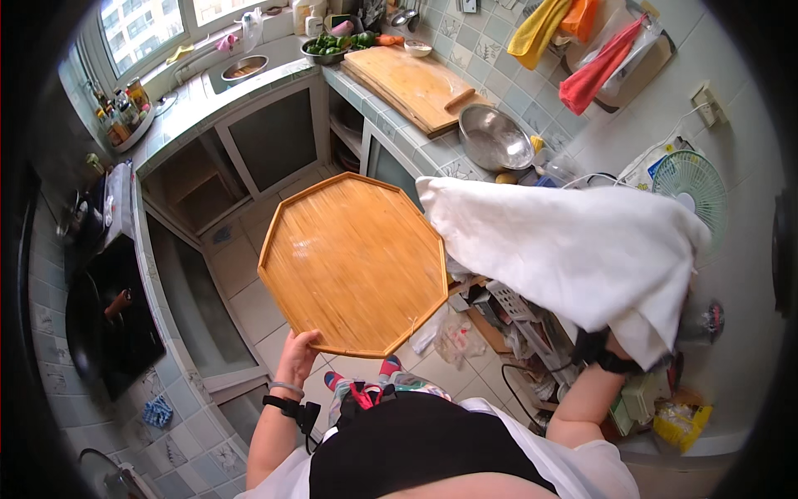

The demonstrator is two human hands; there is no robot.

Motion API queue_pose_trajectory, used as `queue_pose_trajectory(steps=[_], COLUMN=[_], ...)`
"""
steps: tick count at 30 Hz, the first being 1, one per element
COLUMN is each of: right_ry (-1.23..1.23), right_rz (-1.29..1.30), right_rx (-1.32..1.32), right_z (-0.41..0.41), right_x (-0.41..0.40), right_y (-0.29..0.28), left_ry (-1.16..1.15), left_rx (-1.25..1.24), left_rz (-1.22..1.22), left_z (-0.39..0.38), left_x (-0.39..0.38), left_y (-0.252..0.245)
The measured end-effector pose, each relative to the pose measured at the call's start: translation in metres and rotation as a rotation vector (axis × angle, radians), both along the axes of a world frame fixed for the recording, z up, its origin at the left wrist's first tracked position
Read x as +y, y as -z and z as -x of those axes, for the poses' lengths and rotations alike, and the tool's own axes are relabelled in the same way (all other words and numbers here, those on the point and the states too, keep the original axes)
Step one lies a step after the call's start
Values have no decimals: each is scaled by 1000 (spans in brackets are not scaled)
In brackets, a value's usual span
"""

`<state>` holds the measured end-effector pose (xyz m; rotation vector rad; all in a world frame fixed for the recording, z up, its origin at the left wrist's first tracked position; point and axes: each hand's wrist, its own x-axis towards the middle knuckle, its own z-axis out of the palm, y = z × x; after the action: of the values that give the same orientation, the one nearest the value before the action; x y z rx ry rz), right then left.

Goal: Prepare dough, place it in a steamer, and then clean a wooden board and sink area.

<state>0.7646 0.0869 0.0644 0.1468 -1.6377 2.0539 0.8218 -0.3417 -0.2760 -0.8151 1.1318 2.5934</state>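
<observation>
My left hand (302,350) grips the near left edge of an octagonal wooden tray (352,265), its thumb on the rim. The tray is held over the floor, its raised rim towards me, with faint whitish marks on its surface. On the right a white cloth (561,240) is spread out in the air and covers most of my right hand (617,346). Only the wrist, with a black band, and a little of the hand show beneath it. The cloth's left end meets the tray's right edge or lies close to it; which, I cannot tell.
Behind stands a tiled counter with a wooden cutting board (408,81), a rolling pin (460,100), a tilted metal bowl (495,137) and a bowl of green peppers (325,50). A green fan (689,187) is at the right, above a crowded shelf (523,324). A black pan (93,324) sits on the left stove.
</observation>
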Motion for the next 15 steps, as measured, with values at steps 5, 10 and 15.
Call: queue_pose_trajectory(steps=[5, 10, 15], right_ry=[44, 74, 117], right_rz=[127, 249, 349], right_rx=[-33, -126, -182], right_z=[-23, -30, -25], right_x=[23, 17, -5], right_y=[13, 40, 58], left_ry=[-67, -103, -55], left_rx=[46, 102, 182], left_rz=[-8, 3, -30], left_z=[50, 109, 200], left_x=[-1, -3, 0], left_y=[-2, -13, -23])
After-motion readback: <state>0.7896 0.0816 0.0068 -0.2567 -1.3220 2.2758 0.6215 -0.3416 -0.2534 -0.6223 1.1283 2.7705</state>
